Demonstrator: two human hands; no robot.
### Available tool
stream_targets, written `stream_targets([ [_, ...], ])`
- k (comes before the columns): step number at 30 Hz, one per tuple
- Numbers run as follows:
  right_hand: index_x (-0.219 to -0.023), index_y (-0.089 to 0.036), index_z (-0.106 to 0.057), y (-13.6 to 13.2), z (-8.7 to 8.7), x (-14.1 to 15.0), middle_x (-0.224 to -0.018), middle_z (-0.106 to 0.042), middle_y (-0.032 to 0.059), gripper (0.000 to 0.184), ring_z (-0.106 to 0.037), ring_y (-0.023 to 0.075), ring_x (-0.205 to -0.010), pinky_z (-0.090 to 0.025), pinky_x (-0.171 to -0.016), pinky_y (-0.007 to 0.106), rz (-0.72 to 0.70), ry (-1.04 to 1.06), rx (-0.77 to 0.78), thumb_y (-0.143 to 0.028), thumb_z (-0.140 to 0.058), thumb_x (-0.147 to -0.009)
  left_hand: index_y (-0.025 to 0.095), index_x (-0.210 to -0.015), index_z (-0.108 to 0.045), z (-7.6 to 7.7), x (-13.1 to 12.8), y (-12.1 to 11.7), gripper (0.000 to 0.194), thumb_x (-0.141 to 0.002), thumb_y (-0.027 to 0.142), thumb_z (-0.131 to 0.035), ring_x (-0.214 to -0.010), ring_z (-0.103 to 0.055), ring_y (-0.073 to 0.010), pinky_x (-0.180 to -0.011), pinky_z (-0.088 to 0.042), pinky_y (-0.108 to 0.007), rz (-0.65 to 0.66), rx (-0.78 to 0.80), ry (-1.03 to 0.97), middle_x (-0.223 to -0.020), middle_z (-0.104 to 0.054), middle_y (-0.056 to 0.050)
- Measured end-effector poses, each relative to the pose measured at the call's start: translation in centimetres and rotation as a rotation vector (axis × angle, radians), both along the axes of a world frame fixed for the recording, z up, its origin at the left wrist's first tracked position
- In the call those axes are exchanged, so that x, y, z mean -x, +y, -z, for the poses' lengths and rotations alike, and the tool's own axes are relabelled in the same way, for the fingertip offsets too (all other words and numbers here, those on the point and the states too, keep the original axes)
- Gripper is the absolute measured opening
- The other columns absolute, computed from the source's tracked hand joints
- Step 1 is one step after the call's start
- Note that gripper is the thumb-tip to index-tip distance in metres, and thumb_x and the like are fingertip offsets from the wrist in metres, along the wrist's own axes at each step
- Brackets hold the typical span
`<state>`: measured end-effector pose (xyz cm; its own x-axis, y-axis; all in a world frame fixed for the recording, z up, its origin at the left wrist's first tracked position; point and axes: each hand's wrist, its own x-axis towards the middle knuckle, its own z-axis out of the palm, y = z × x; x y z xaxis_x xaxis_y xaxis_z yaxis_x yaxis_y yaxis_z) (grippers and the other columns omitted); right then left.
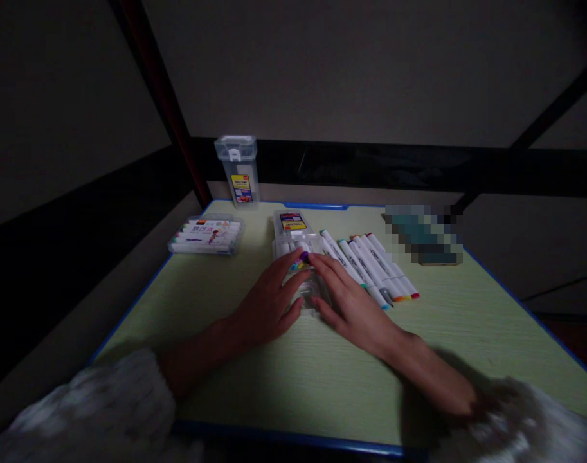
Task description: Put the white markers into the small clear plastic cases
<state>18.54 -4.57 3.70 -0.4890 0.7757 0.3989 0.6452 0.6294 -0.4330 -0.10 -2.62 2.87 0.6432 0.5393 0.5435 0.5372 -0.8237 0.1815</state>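
A clear plastic marker box (293,224) with a yellow and blue label lies in the middle of the table. White markers (284,247) are inside it, and purple, yellow and blue cap ends show at its near end. Its clear lid (312,290) hangs open toward me, partly covered by my fingers. From the left, my left hand (269,299) reaches over the box, fingers stretched and fingertips at the cap ends. My right hand (353,302) mirrors it from the right, thumb apart, index fingertip by the purple cap. Neither hand visibly grips a marker.
Several loose white markers (370,263) lie to the right of the box. A transparent case of markers (206,236) rests at the left edge. An upright lidded container (240,173) stands at the back left. A pixelated flat object (423,235) lies at the right on the blue-edged table (254,399).
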Motion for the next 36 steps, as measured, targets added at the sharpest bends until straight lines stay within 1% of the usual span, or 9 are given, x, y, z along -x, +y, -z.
stream_targets([
  [3, -0.141, -0.018, -0.019, 0.00, -0.01, -0.02, -0.140, -0.033, 0.0142, 0.060, -0.031, 0.0244, -0.132, -0.030, -0.109, 0.047, -0.003, 0.001, 0.007, -0.017, -0.043, -0.086, 0.009, -0.119, -0.045, -0.07, 0.01, -0.01, 0.037, -0.082, 0.013, -0.046, -0.132, -0.029, -0.0294, -0.104, -0.036, -0.047, 0.001, 0.002, 0.006, -0.139, -0.031, -0.021],
  [10, -0.142, -0.020, -0.016, 0.05, 0.01, -0.13, -0.141, -0.031, 0.0134, 0.061, -0.031, 0.0243, -0.132, -0.031, -0.108, 0.047, -0.017, -0.001, 0.004, -0.018, -0.042, -0.087, 0.013, -0.120, -0.046, -0.16, 0.06, -0.09, 0.037, -0.083, 0.014, -0.045, -0.132, -0.029, -0.0287, -0.104, -0.037, -0.047, -0.010, 0.009, 0.025, -0.141, -0.030, -0.018],
  [23, -0.142, -0.021, -0.016, 0.04, -0.12, -0.13, -0.141, -0.032, 0.0131, 0.062, -0.032, 0.0252, -0.131, -0.031, -0.107, 0.049, -0.029, 0.017, 0.022, -0.017, -0.042, -0.086, 0.009, -0.114, -0.050, -0.28, 0.07, -0.06, 0.033, -0.082, 0.014, -0.045, -0.132, -0.028, -0.0307, -0.104, -0.036, -0.048, -0.006, 0.006, 0.053, -0.141, -0.030, -0.021],
  [32, -0.141, -0.015, -0.020, 0.03, -0.16, -0.11, -0.140, -0.033, 0.0159, 0.059, -0.033, 0.0248, -0.131, -0.031, -0.108, 0.046, -0.018, -0.001, 0.024, -0.017, -0.042, -0.086, 0.009, -0.114, -0.051, -0.17, 0.12, 0.02, 0.032, -0.082, 0.015, -0.045, -0.133, -0.028, -0.0301, -0.105, -0.035, -0.047, -0.005, 0.000, 0.053, -0.142, -0.028, -0.021],
  [36, -0.141, -0.017, -0.019, 0.06, -0.11, -0.14, -0.140, -0.033, 0.0146, 0.059, -0.034, 0.0252, -0.130, -0.032, -0.107, 0.047, -0.020, 0.003, 0.017, -0.017, -0.042, -0.086, 0.008, -0.113, -0.050, -0.12, 0.14, 0.06, 0.032, -0.082, 0.014, -0.045, -0.133, -0.027, -0.0302, -0.105, -0.035, -0.047, 0.002, -0.027, 0.064, -0.141, -0.028, -0.022],
])
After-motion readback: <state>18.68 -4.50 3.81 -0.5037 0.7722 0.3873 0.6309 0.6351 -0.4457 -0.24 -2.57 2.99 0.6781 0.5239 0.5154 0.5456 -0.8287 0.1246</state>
